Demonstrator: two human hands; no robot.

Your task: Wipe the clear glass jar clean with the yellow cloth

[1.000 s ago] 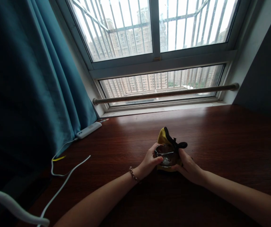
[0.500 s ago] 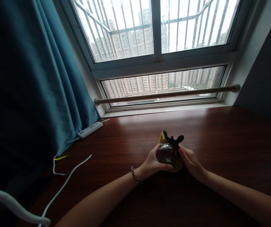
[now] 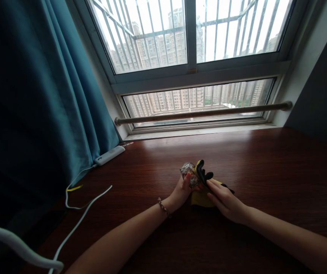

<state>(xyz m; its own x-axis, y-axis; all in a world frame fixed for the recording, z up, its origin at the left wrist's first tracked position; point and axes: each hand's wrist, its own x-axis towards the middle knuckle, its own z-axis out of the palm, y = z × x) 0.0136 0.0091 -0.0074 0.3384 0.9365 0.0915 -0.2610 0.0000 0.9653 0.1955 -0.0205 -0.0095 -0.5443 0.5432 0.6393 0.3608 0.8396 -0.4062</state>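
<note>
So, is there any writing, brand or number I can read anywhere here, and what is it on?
No text can be read anywhere.
The small clear crinkly packet in the left hand: no print legible.
The yellow cloth pouch with black trim under the right hand: no label shows.
The white slim rectangular device by the teal curtain: markings too small to read.

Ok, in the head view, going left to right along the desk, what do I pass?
Teal curtain → white cable → white power strip → left hand holding a clear crinkly packet → yellow-and-black pouch → right hand.
</note>
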